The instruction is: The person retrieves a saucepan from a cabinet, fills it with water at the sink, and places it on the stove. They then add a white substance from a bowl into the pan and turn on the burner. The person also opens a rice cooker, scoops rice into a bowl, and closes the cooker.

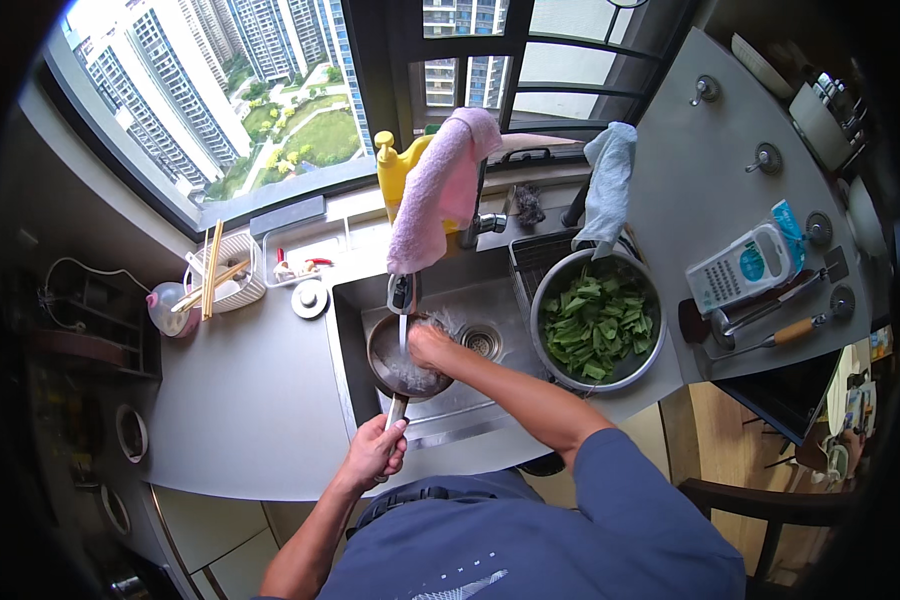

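My left hand [375, 454] is closed around the handle [396, 414] of a small saucepan [379, 352], held tilted inside the steel sink [457, 416]. From the faucet head [403, 292] a stream of water [403, 334] falls into the pan. My right hand [429, 346] reaches down into the pan beside the stream. Splashing water blurs its fingers, so I cannot see whether they hold anything. To the right of the pan is the sink's drain strainer [481, 342]. A pink towel [450, 180] drapes over the faucet's neck.
A metal bowl [600, 386] of chopped leafy greens [598, 322] stands at the sink's right side, by a black wire rack [544, 247]. Left on the counter [247, 405] are a white basket [232, 292] with chopsticks and a round white lid [310, 298]. Behind the faucet stands a yellow bottle [394, 176].
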Action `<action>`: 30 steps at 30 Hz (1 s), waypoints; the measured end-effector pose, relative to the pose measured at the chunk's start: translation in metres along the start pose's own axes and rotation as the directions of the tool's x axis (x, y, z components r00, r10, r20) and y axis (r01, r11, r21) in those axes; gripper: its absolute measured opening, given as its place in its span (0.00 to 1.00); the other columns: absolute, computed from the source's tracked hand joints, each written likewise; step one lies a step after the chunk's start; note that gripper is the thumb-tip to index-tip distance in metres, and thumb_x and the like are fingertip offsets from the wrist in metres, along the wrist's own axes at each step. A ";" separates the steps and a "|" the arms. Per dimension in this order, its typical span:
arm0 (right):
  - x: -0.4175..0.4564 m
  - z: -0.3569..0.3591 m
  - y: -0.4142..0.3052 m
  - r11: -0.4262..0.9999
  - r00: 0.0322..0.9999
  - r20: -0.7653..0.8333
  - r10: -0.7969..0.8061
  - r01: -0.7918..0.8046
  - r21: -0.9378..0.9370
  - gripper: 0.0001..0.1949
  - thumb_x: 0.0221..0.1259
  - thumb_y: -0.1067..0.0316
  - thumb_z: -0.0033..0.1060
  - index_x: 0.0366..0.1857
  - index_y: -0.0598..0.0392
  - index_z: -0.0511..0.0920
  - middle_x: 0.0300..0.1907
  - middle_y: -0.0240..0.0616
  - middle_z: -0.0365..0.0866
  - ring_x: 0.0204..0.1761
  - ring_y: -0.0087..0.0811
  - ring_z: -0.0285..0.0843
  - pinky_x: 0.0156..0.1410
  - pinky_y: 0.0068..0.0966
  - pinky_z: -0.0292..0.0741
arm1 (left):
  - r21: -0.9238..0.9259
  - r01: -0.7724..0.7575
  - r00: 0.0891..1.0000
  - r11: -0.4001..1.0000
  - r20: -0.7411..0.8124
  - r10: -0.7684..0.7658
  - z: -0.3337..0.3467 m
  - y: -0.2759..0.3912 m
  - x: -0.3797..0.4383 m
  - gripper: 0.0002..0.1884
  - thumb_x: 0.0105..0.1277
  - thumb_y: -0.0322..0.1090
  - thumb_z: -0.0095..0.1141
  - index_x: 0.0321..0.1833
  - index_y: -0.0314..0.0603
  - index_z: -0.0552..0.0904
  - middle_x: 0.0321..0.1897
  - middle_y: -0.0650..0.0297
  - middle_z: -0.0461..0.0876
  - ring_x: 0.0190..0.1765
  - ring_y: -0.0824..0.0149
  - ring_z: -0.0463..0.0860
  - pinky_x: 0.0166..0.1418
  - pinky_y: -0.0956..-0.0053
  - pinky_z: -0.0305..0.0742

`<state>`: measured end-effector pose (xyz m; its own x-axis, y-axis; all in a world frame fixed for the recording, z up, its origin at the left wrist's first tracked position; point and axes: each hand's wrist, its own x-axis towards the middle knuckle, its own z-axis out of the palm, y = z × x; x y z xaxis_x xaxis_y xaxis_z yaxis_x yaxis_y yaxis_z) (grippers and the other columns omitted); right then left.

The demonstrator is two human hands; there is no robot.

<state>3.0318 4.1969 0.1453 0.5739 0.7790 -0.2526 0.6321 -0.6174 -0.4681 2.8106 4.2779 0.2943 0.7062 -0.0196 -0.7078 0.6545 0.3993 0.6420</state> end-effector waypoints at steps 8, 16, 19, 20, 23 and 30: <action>-0.023 -0.019 -0.053 0.847 0.898 0.149 -0.415 0.321 0.423 0.14 0.67 0.65 0.43 0.34 0.64 0.78 0.33 0.62 0.82 0.40 0.57 0.84 0.47 0.47 0.77 | 0.144 -0.025 0.993 0.989 -0.111 0.042 -0.007 0.008 0.002 0.11 0.78 0.38 0.52 0.39 0.42 0.70 0.21 0.68 0.73 0.16 0.77 0.68 0.16 0.80 0.62; 0.005 0.000 -0.039 0.723 0.919 -0.197 0.341 -0.122 0.680 0.12 0.59 0.62 0.56 0.30 0.63 0.78 0.30 0.55 0.80 0.35 0.51 0.80 0.40 0.45 0.74 | 0.125 0.017 0.997 0.992 -0.074 -0.008 0.012 -0.002 0.015 0.11 0.79 0.38 0.50 0.38 0.42 0.69 0.23 0.68 0.72 0.17 0.76 0.68 0.18 0.78 0.63; -0.026 -0.018 -0.072 0.507 0.987 -0.161 -0.029 0.153 0.848 0.13 0.68 0.60 0.53 0.29 0.60 0.76 0.26 0.42 0.74 0.32 0.33 0.67 0.41 0.34 0.68 | 0.204 -0.021 0.991 0.979 -0.127 0.048 0.005 -0.002 0.013 0.11 0.79 0.38 0.50 0.39 0.41 0.69 0.23 0.67 0.72 0.17 0.76 0.69 0.18 0.78 0.65; -0.042 -0.020 -0.075 0.402 0.998 0.027 -0.057 -0.002 0.916 0.14 0.69 0.60 0.52 0.29 0.60 0.74 0.26 0.39 0.72 0.31 0.28 0.64 0.43 0.33 0.68 | 0.208 -0.027 0.988 0.978 -0.145 0.058 -0.002 0.001 0.010 0.10 0.79 0.38 0.50 0.39 0.41 0.69 0.23 0.67 0.72 0.17 0.75 0.69 0.18 0.78 0.65; -0.051 -0.028 -0.038 0.752 0.941 0.251 -0.227 0.005 0.659 0.16 0.66 0.57 0.55 0.28 0.61 0.76 0.25 0.39 0.77 0.29 0.27 0.70 0.42 0.31 0.70 | 0.224 -0.031 0.982 0.974 -0.173 0.071 -0.007 0.009 0.003 0.10 0.78 0.37 0.50 0.39 0.40 0.70 0.22 0.67 0.73 0.17 0.75 0.70 0.18 0.78 0.65; 0.002 -0.010 -0.012 0.358 0.888 0.044 0.458 -0.229 0.905 0.14 0.63 0.61 0.53 0.24 0.59 0.80 0.22 0.36 0.78 0.23 0.29 0.76 0.30 0.36 0.73 | 0.158 -0.005 0.992 0.987 -0.126 0.025 0.017 0.000 0.009 0.11 0.79 0.37 0.50 0.38 0.39 0.69 0.23 0.66 0.73 0.18 0.74 0.69 0.18 0.77 0.65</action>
<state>3.0306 4.2052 0.1589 0.7763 0.4139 -0.4755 -0.3765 -0.3005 -0.8763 2.8218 4.2623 0.2929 0.6828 0.1064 -0.7228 0.6854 0.2494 0.6842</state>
